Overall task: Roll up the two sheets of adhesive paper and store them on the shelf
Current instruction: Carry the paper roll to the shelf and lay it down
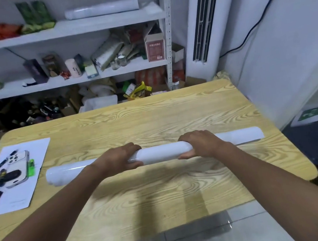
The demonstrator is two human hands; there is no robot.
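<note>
A long white roll of adhesive paper (159, 153) lies crosswise on the wooden table (153, 117), fully rolled. My left hand (116, 159) grips it left of its middle, fingers over the top and thumb at the near side. My right hand (201, 144) grips it right of the middle in the same way. Both ends of the roll stick out past my hands. A second white roll (101, 8) lies on the top board of the white shelf (70, 29) behind the table.
A white sheet (34, 159) at the table's left edge carries a phone, a green lighter and small dark items. The shelf's lower boards are crowded with boxes, jars and bags. A tall white air conditioner (203, 21) stands right of the shelf.
</note>
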